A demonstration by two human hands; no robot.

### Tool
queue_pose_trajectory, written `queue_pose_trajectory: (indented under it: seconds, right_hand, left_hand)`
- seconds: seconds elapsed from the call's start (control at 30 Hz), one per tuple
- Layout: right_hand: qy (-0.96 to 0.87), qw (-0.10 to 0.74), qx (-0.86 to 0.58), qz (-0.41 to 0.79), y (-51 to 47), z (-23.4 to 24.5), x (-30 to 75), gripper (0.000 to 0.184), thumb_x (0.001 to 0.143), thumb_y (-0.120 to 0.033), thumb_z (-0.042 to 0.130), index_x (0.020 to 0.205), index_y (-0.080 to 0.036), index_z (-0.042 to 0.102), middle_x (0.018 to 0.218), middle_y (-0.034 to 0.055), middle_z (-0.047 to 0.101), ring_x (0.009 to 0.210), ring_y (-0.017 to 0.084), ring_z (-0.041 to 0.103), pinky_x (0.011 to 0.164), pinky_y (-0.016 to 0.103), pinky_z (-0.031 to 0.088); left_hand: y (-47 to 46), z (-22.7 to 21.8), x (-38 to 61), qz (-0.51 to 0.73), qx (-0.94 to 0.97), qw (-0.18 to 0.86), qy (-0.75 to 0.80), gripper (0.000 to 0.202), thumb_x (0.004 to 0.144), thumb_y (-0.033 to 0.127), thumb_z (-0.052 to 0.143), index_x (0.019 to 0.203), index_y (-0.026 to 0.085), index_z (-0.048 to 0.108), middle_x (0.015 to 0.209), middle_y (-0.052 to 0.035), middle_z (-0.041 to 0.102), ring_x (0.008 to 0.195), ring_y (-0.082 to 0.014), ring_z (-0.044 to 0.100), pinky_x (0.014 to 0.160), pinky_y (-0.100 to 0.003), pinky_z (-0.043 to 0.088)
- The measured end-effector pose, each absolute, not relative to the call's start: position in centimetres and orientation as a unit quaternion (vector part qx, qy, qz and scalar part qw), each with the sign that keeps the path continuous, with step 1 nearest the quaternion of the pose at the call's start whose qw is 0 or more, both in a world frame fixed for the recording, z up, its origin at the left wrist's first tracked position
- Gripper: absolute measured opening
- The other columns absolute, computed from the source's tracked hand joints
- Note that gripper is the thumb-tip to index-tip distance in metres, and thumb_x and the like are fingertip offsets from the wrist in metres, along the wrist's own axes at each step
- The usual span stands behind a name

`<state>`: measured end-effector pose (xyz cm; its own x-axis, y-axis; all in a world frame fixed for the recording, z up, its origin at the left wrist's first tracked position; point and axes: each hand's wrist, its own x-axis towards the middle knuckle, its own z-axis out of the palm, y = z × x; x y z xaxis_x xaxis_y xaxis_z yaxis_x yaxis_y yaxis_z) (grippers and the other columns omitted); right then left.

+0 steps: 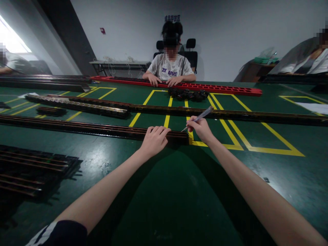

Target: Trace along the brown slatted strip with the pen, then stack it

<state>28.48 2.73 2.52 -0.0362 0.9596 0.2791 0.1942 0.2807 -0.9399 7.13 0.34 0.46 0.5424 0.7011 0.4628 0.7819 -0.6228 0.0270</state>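
A long black rail (107,130) with copper-coloured strips along it lies across the green table, its right end just in front of me. My left hand (155,140) is over the rail near that end, fingers curled across its top and far edge. Between the thumb and fingers of my right hand (201,128) is a slim screwdriver (203,114) with a clear handle. It tilts so that its thin tip points down and left, close to the rail's right end; whether the tip touches cannot be made out.
Another long rail (241,115) runs across the table beyond my hands. Shorter rails (84,106) lie at left, and more (33,167) sit at near left. A person opposite has both hands on a red rack (220,89), with black parts (188,94) before it.
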Motion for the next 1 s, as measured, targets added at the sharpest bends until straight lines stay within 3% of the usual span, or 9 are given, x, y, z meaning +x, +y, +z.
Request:
queue_pose_trajectory:
  seconds: [1.0]
  right_hand:
    - [-0.608, 0.523, -0.475, 0.363, 2.60, 2.67, 28.35, 0.019, 0.069, -0.032, 0.057, 0.056, -0.019, 0.052, 0.047, -0.0023, 0.050, 0.045, 0.011, 0.046, 0.050, 0.026, 0.038]
  left_hand:
    - [0.39, 0.52, 7.06, -0.221, -0.876, 0.080, -0.421, 0.035, 0.088, 0.018, 0.039, 0.118, 0.019, 0.056, 0.116, -0.0082, 0.063, 0.107, -0.0220, 0.056, 0.093, -0.040, 0.038]
